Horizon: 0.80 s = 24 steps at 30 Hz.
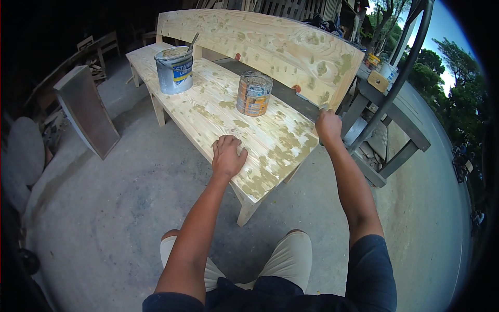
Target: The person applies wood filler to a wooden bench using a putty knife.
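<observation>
Resting on the seat (275, 143) of the wooden bench (210, 112), the left hand (228, 156) lies loose with its fingers slightly bent, gripping nothing. At the near lower corner of the backrest (260, 41), the right hand (329, 127) is curled; whether it grasps something, I cannot tell. The bench stands on the grey floor (140, 208) before the person, dotted with tan patches (240, 123). On its seat stand a stained can (254, 96) and, farther along, a bucket (174, 78).
</observation>
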### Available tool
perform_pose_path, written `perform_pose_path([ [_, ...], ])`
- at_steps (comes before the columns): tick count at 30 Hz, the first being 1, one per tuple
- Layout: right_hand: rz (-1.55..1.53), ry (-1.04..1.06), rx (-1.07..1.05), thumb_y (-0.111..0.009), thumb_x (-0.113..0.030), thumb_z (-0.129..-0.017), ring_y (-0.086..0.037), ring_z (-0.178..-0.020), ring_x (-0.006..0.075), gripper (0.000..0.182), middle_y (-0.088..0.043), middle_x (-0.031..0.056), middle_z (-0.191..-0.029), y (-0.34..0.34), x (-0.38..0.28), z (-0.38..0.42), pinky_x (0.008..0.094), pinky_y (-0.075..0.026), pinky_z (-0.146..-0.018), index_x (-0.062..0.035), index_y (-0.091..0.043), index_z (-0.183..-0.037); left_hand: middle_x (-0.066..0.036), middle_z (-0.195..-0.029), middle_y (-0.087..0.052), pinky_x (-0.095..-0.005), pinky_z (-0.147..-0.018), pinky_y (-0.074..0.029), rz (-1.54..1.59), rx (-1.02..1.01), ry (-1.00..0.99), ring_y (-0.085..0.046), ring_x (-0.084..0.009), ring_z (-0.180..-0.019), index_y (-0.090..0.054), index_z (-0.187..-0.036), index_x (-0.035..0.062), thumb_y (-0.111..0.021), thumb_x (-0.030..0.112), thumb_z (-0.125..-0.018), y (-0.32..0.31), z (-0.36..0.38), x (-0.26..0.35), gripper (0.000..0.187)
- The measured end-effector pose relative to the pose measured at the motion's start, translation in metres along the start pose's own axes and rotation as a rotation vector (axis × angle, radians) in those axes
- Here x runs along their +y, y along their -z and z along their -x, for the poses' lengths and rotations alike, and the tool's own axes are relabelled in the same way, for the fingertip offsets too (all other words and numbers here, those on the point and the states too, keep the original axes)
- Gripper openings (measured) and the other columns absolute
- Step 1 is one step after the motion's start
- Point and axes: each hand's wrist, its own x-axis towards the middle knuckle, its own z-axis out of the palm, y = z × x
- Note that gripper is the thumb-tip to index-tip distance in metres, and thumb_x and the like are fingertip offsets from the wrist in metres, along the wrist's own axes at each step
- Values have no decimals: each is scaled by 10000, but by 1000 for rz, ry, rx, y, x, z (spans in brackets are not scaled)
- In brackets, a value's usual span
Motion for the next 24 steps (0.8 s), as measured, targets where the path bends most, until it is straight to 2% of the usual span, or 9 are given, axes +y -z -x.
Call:
perform_pose_path([
  [5, 53, -6, -139, -578, -93, -815, -700, -757, 356, 148, -686, 220, -794, 13, 5, -2, 438, -573, -661, -15, -694, -767, -95, -1199, -576, -426, -1106, -275, -5, -2, 1, -442, -253, -1222, -674, -1073, 35, -646, 256, -825, -1, -1, -1, 333],
  [8, -32, 2, -209, -624, -130, -789, -697, -750, 364, 189, -677, 238, -790, 37, -4, 24, 445, -569, -652, 18, -716, -864, -94, -1202, -576, -424, -1111, -271, -10, 5, -1, -441, -252, -1226, -674, -1077, 34, -640, 264, -829, -3, 0, -3, 339],
  [10, -280, -10, -186, -673, -191, -811, -700, -680, 287, 303, -682, 189, -730, 55, -12, 51, 397, -562, -605, 39, -716, -1002, -94, -1201, -578, -422, -1112, -269, -12, 16, 5, -441, -252, -1227, -676, -1075, 33, -637, 268, -830, -6, 1, -3, 341],
  [11, -283, -3, -197, -673, -191, -811, -700, -680, 287, 303, -682, 189, -730, 57, -11, 63, 397, -562, -605, 39, -716, -1002, -98, -1189, -584, -421, -1096, -285, -13, 44, -12, -449, -258, -1227, -675, -1057, 34, -643, 261, -828, -8, 1, -4, 324],
  [13, -1018, -306, -508, -660, -216, -887, -658, -609, 198, 376, -679, 128, -758, 59, -11, 89, 330, -533, -540, 28, -664, -1173, -103, -1178, -591, -420, -1080, -302, -19, 66, 6, -457, -265, -1226, -673, -1040, 35, -649, 253, -826, -5, 3, -4, 306],
  [14, -1021, -298, -535, -660, -216, -887, -658, -609, 198, 376, -679, 128, -758, 61, -17, 107, 330, -533, -540, 28, -664, -1173, -104, -1184, -589, -420, -1087, -297, -18, 47, 5, -454, -264, -1230, -674, -1044, 36, -645, 260, -828, -3, 1, -3, 313],
  [16, -1477, -525, -475, -576, -246, -977, -591, -576, 130, 385, -655, 101, -869, 70, -26, 148, 249, -502, -503, -33, -586, -1298, -105, -1190, -587, -420, -1094, -292, -19, 19, 26, -452, -264, -1235, -674, -1048, 36, -640, 267, -830, -1, 3, -3, 320],
  [20, -1682, -734, -424, -489, -239, -1025, -598, -585, 148, 427, -659, 128, -970, 85, -54, 205, 267, -487, -501, 1, -481, -1377, -105, -1189, -589, -419, -1108, -283, -3, 37, 23, -451, -264, -1235, -678, -1058, 40, -634, 279, -829, -5, 1, -4, 334],
  [24, -1689, -715, -503, -474, -256, -1030, -593, -593, 145, 416, -660, 132, -966, 93, -66, 232, 266, -482, -511, 8, -495, -1351, -103, -1181, -597, -404, -1105, -289, -2, 27, 40, -453, -256, -1234, -689, -1051, 41, -622, 284, -831, -5, 2, -6, 335],
])
